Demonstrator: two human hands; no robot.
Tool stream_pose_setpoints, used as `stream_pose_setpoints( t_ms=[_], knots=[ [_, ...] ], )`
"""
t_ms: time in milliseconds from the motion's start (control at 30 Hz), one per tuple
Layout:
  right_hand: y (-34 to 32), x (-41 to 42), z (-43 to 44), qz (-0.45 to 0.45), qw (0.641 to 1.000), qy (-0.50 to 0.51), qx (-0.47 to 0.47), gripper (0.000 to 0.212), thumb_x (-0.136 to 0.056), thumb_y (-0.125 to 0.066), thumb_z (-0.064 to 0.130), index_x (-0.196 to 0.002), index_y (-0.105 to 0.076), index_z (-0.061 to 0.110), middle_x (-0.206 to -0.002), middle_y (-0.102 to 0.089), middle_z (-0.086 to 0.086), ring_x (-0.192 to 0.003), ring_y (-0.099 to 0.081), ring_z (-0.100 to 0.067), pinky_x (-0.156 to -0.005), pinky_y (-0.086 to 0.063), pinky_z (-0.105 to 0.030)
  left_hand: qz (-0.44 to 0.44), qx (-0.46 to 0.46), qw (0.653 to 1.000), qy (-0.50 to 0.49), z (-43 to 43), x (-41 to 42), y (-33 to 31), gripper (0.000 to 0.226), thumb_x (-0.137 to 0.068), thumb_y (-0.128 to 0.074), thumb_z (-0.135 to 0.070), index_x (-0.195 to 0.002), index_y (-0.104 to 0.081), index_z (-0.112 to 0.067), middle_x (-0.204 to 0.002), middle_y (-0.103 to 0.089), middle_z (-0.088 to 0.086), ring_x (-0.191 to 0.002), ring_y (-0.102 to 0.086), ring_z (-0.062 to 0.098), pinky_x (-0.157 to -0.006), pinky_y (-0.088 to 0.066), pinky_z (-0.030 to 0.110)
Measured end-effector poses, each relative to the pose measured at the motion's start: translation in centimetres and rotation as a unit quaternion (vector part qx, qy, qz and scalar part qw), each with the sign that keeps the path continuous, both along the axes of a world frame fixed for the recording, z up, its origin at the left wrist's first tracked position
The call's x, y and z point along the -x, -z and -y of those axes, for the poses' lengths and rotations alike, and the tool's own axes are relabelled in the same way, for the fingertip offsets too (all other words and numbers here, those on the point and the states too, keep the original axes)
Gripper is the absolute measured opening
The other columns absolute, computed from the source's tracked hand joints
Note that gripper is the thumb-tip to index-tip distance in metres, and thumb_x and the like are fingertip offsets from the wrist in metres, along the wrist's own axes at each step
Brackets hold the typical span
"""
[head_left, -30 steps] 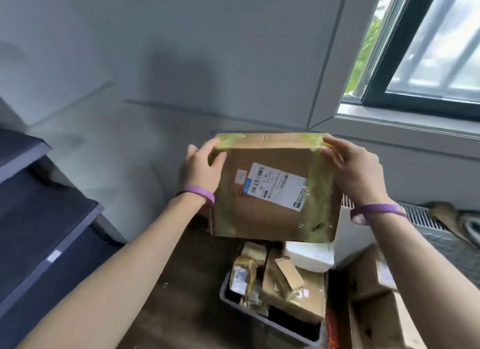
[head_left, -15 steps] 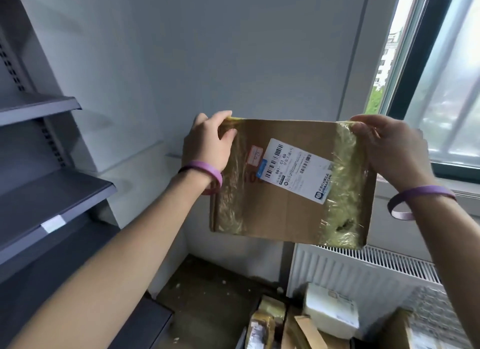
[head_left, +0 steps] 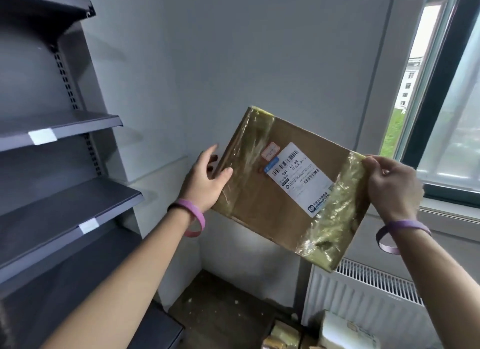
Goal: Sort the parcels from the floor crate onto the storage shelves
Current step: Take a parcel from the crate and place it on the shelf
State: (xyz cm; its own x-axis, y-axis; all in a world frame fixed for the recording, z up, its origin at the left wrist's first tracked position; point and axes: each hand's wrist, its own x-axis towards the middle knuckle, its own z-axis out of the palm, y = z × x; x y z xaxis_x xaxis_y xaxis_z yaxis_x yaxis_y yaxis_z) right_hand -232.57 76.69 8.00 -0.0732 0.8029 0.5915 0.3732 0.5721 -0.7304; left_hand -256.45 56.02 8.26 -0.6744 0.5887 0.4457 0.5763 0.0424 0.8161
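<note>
I hold a flat brown cardboard parcel (head_left: 262, 200) in the air, its face with a white barcode label toward me and yellowish tape on both ends. It tilts down to the right. My left hand (head_left: 205, 182) grips its left edge, thumb on the front. My right hand (head_left: 389, 185) pinches its upper right corner. Dark grey storage shelves (head_left: 65, 205) stand to the left, with white tags on their front edges. A few more parcels (head_left: 337, 333) lie at the bottom edge on the floor; the crate itself is out of view.
A white wall is straight ahead. A white radiator (head_left: 368, 296) sits low on the right under a dark-framed window (head_left: 446, 114). Dark floor (head_left: 220, 309) shows between the shelf unit and the radiator.
The view has risen and swung left, showing more shelves. The parcel has tilted clockwise, and my right hand now holds only its upper right corner.
</note>
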Motion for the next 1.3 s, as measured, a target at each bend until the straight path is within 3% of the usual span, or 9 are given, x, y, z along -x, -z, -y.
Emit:
stream_pose_setpoints(
  t_ms=[100, 233, 500, 667, 767, 867, 1033, 1167, 1300],
  knots=[
    [1.4, 1.4, 0.3, -0.049, 0.998, -0.020, 0.042, 0.026, -0.094, -0.056, 0.035, -0.107, -0.073, 0.020, -0.096, -0.074, -0.008, -0.081, -0.060, -0.023, -0.074, -0.045, -0.031, 0.063, 0.015, 0.997, -0.051, 2.0, -0.1, 2.7, 0.075, -0.087, -0.060, -0.045, -0.147, -0.023, -0.022, -0.147, -0.038, -0.001, -0.128, -0.042, 0.012, -0.099, -0.031, 0.021],
    [3.0, 4.0, 1.6, -0.061, 0.993, -0.045, 0.093, 0.024, -0.092, -0.057, 0.037, -0.105, -0.073, 0.025, -0.100, -0.073, -0.004, -0.095, -0.063, -0.029, -0.083, -0.045, -0.035, 0.122, -0.067, 0.979, -0.150, 4.0, -1.2, 4.1, 0.097, -0.080, -0.066, -0.049, -0.148, 0.000, -0.032, -0.157, -0.014, 0.007, -0.141, -0.025, 0.025, -0.114, -0.027, 0.040],
    [6.7, 9.5, 5.7, -0.077, 0.969, -0.139, 0.189, 0.025, -0.091, -0.055, 0.040, -0.105, -0.072, 0.027, -0.100, -0.072, -0.002, -0.102, -0.061, -0.029, -0.091, -0.043, -0.035, 0.223, 0.008, 0.963, -0.150, 8.5, -1.5, 6.8, 0.097, -0.069, -0.070, -0.057, -0.137, -0.022, -0.008, -0.133, -0.051, 0.005, -0.119, -0.052, 0.021, -0.104, -0.042, 0.039],
    [8.3, 12.3, 7.7, 0.047, 0.938, -0.278, 0.203, 0.023, -0.096, -0.044, 0.042, -0.107, -0.061, 0.029, -0.105, -0.067, -0.003, -0.098, -0.059, -0.028, -0.089, -0.047, -0.037, 0.195, -0.046, 0.959, -0.200, 11.9, 0.0, 7.0, 0.055, -0.079, -0.076, -0.028, -0.117, -0.037, -0.026, -0.115, -0.060, -0.008, -0.103, -0.060, 0.011, -0.088, -0.046, 0.030],
    [8.1, 13.6, 9.5, 0.116, 0.921, -0.352, 0.124, 0.018, -0.096, -0.046, 0.047, -0.102, -0.054, 0.033, -0.111, -0.060, -0.004, -0.096, -0.052, -0.022, -0.080, -0.038, -0.031, 0.136, -0.052, 0.958, -0.246, 15.2, 1.2, 5.9, 0.047, -0.082, -0.072, -0.029, -0.116, -0.039, -0.033, -0.106, -0.059, -0.020, -0.097, -0.059, 0.002, -0.077, -0.045, 0.022],
    [7.4, 15.5, 12.9, 0.102, 0.877, -0.454, 0.120, 0.037, -0.097, -0.048, 0.041, -0.131, -0.040, 0.032, -0.125, -0.059, 0.001, -0.107, -0.057, -0.021, -0.080, -0.039, -0.026, 0.092, -0.046, 0.960, -0.262, 18.5, 1.7, 4.6, 0.046, -0.084, -0.070, -0.027, -0.119, -0.041, -0.034, -0.106, -0.058, -0.024, -0.093, -0.056, -0.011, -0.073, -0.043, 0.014],
    [7.0, 18.8, 19.5, 0.138, 0.846, -0.509, 0.073, 0.049, -0.095, -0.051, 0.035, -0.134, -0.025, 0.049, -0.103, -0.064, 0.010, -0.088, -0.058, -0.018, -0.073, -0.040, -0.029, 0.052, -0.047, 0.948, -0.312, 24.8, 1.4, 2.8, 0.042, -0.086, -0.068, -0.023, -0.120, -0.046, -0.036, -0.111, -0.059, -0.021, -0.100, -0.058, -0.005, -0.073, -0.042, 0.008],
    [7.1, 20.8, 26.3, 0.146, 0.827, -0.538, 0.075, 0.038, -0.093, -0.047, 0.039, -0.125, -0.027, 0.047, -0.094, -0.064, 0.008, -0.081, -0.058, -0.027, -0.066, -0.040, -0.032, 0.021, -0.014, 0.929, -0.370, 31.2, -0.7, 3.2, 0.080, -0.082, -0.071, -0.020, -0.144, -0.025, -0.039, -0.122, -0.040, -0.012, -0.101, -0.044, -0.015, -0.082, -0.033, 0.008],
    [7.2, 21.7, 35.0, 0.134, 0.797, -0.585, 0.071, 0.042, -0.093, -0.049, 0.041, -0.126, -0.025, 0.050, -0.090, -0.059, 0.013, -0.080, -0.054, -0.023, -0.069, -0.039, -0.033, 0.021, 0.007, 0.919, -0.395, 39.5, -3.7, 4.2, 0.100, -0.082, -0.069, -0.009, -0.150, -0.002, -0.039, -0.138, -0.031, -0.015, -0.119, -0.038, -0.004, -0.079, -0.030, -0.005]
  ],
)
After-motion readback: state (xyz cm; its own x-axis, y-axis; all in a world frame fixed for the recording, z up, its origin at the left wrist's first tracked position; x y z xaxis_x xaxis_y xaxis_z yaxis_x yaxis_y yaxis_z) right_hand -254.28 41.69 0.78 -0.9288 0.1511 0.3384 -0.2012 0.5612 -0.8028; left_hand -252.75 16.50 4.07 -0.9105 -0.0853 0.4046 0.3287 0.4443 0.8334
